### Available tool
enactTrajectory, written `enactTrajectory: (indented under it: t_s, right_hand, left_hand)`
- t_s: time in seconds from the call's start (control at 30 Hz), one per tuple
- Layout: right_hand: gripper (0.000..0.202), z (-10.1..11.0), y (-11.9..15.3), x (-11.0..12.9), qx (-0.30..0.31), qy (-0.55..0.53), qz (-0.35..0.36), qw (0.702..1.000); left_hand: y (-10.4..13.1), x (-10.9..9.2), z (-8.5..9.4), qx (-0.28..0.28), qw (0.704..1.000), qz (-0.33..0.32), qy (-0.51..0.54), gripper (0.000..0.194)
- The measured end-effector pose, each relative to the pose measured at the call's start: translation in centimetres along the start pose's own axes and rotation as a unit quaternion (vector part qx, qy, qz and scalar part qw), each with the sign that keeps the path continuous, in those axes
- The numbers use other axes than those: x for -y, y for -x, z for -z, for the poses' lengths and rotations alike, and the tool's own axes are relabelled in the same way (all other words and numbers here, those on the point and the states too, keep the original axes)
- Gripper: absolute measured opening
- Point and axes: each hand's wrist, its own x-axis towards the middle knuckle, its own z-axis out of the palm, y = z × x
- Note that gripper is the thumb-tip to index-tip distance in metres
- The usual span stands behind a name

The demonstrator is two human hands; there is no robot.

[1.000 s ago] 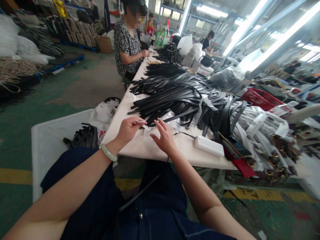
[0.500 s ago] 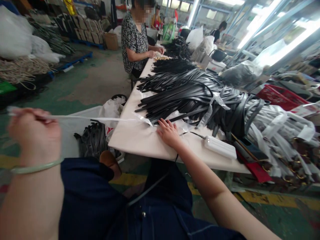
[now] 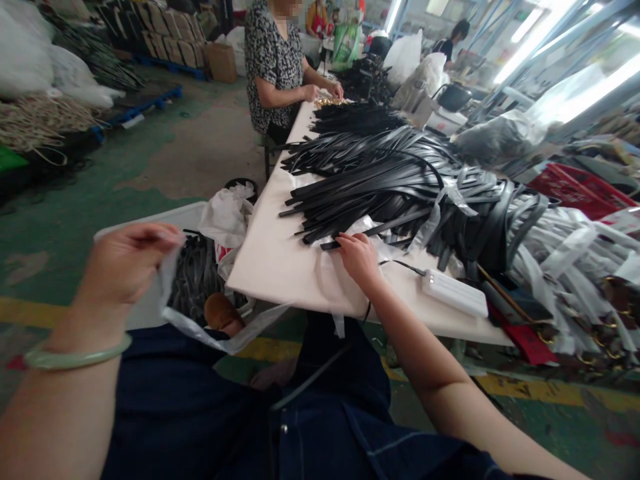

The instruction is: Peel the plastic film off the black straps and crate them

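My left hand (image 3: 127, 263), a pale green bangle on its wrist, is closed in a pinch around a translucent plastic strip (image 3: 240, 340). The strip hangs slack in a loop in front of my lap and runs to the table edge. On the table, my right hand (image 3: 357, 257) has its fingers drawn together over a black strap (image 3: 393, 225), near the strap's end. Its thumb is hidden. Beside it spreads a big heap of black straps (image 3: 360, 187) with plastic strips among them.
A white power strip (image 3: 455, 293) lies right of my right arm on the pale table (image 3: 280, 267). Left of the table stands a bin (image 3: 150, 220) of dark straps. A co-worker (image 3: 275, 73) handles small gold-coloured pieces at the far table edge.
My left hand has come in toward the right, and the plastic strip has gone from taut to slack. The right hand's fingers have drawn together. The view has shifted slightly.
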Motion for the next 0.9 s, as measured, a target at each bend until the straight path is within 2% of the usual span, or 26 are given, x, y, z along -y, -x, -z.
enactTrajectory:
  t_s: [0.07, 0.1, 0.17, 0.23, 0.3, 0.4, 0.47, 0.57, 0.63, 0.77, 0.9]
  right_hand:
    - [0.03, 0.4, -0.4, -0.5, -0.017, 0.001, -0.014, 1.0]
    - [0.027, 0.7, -0.5, -0.7, -0.028, -0.002, -0.019, 0.999]
    - [0.024, 1.6, -0.7, -1.0, -0.072, -0.013, -0.019, 0.997]
    - [0.026, 2.7, -0.6, -1.0, -0.138, -0.029, -0.004, 0.99]
    - [0.029, 3.9, -0.3, -0.2, -0.201, -0.052, 0.019, 0.978]
    - [0.029, 5.7, 1.1, 2.7, -0.231, -0.091, 0.051, 0.967]
    - [0.025, 6.7, 2.4, 5.5, -0.195, -0.121, 0.059, 0.971]
    - [0.03, 7.5, 3.7, 9.4, -0.086, -0.19, 0.038, 0.977]
    - [0.031, 7.5, 3.8, 10.9, -0.02, -0.243, 0.026, 0.97]
    - [0.022, 6.9, 3.0, 11.1, 0.012, -0.308, 0.006, 0.951]
    - [0.021, 6.6, 2.9, 10.7, 0.007, -0.32, -0.014, 0.947]
  left_hand:
    - [1.5, 1.2, -3.3, 0.163, 0.986, 0.026, -0.016, 0.03]
    - [2.2, 1.5, -4.9, 0.223, 0.973, 0.052, -0.028, 0.031]
    - [3.3, 1.6, -7.8, 0.279, 0.956, 0.086, -0.029, 0.035]
    - [3.8, 1.1, -9.7, 0.294, 0.951, 0.095, -0.01, 0.037]
    - [3.8, 0.5, -10.6, 0.302, 0.948, 0.103, 0.007, 0.038]
    - [3.6, 0.0, -11.5, 0.306, 0.942, 0.127, 0.059, 0.037]
    - [3.7, 0.0, -12.1, 0.307, 0.938, 0.133, 0.089, 0.033]
    - [4.1, 0.1, -12.9, 0.319, 0.934, 0.119, 0.106, 0.028]
    - [4.4, 0.1, -13.1, 0.332, 0.93, 0.106, 0.115, 0.032]
    - [4.8, -0.1, -13.1, 0.367, 0.922, 0.082, 0.091, 0.041]
    - [4.5, -0.1, -13.1, 0.332, 0.939, 0.076, 0.046, 0.033]
